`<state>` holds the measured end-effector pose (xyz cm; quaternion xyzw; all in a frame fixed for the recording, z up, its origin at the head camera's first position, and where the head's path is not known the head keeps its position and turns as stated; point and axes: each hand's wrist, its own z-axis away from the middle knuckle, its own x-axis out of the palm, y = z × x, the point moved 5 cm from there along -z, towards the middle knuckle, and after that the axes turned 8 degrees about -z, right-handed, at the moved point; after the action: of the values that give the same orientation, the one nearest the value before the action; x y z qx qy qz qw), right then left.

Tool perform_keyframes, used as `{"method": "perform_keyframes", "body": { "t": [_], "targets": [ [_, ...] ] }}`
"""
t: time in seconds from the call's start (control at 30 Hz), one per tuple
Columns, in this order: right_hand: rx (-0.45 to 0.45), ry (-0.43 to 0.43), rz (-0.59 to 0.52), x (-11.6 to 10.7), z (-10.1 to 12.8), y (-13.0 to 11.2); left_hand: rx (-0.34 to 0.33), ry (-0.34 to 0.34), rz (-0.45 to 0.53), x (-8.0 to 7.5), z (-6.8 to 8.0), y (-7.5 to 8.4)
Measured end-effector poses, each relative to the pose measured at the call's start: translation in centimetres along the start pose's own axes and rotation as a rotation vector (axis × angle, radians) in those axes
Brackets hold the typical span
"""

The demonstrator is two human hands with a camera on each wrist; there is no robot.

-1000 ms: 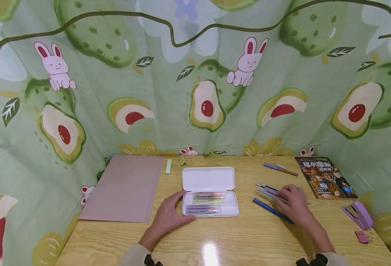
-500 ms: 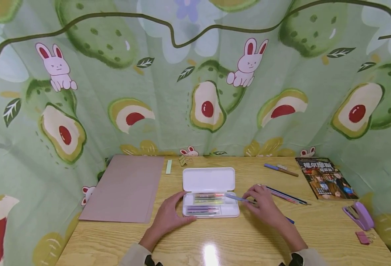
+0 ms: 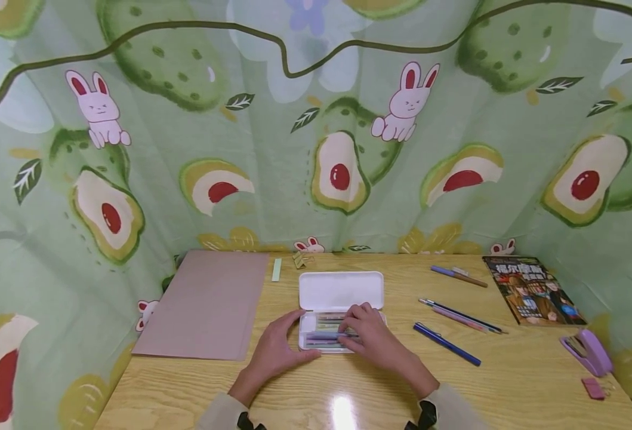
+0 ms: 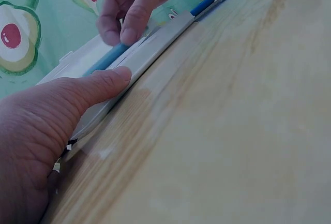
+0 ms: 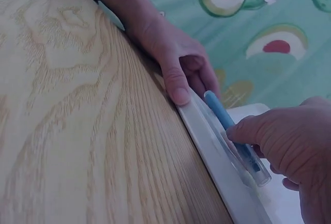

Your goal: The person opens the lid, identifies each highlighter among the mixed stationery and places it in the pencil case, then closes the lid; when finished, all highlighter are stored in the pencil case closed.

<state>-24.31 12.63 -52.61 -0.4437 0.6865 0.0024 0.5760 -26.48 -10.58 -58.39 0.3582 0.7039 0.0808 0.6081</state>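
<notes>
Blue plastic shows between the fingers of the right hand: its thumb and fingertips are pinched together on a blue pen, holding it low over the tray of the open white pencil case, almost level with the rim. The left hand lies at the case's left end with its fingers fairly straight and relaxed, thumb pressed flat against the front edge, steadying it rather than gripping.

Judging by this, the pen is being laid in beside the coloured pens already lying in the tray. What remains seems to be lowering it flat into a free slot, parallel to the others, and letting go without knocking them; the left hand should keep the light case from sliding.

To the right of the case, well apart from the hands, lie a dark blue pen, a pair of thin pens and two more pens farther back. The wooden bench also carries a brown folder on the left, a magazine, a purple stapler and a pink clip on the right. Green cloth printed with avocados and rabbits hangs round the bench on three sides.
</notes>
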Motion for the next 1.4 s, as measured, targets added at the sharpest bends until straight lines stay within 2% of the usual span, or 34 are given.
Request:
{"method": "perform_keyframes", "body": {
  "t": [0.27,0.53,0.7,0.83,1.13,1.4],
  "targets": [
    [0.038,-0.045,0.0,1.0,-0.6,-0.1,0.022,0.009,-0.006,0.0,0.0,0.2],
    [0.056,-0.007,-0.04,0.1,0.0,0.3,0.024,0.015,-0.003,0.0,0.0,0.2],
    [0.068,0.051,-0.088,-1.4,1.2,0.9,0.008,0.009,0.004,-0.1,0.0,0.1],
    [0.074,0.112,-0.079,-2.7,2.8,2.0,-0.012,-0.003,0.001,-0.1,0.1,0.0],
    [0.074,0.296,-0.014,-6.6,6.6,5.4,-0.025,-0.008,-0.015,0.0,0.1,0.1],
    [0.155,0.431,0.035,-10.5,11.0,9.2,-0.015,-0.004,-0.013,0.0,0.2,0.1]
  ]
}}
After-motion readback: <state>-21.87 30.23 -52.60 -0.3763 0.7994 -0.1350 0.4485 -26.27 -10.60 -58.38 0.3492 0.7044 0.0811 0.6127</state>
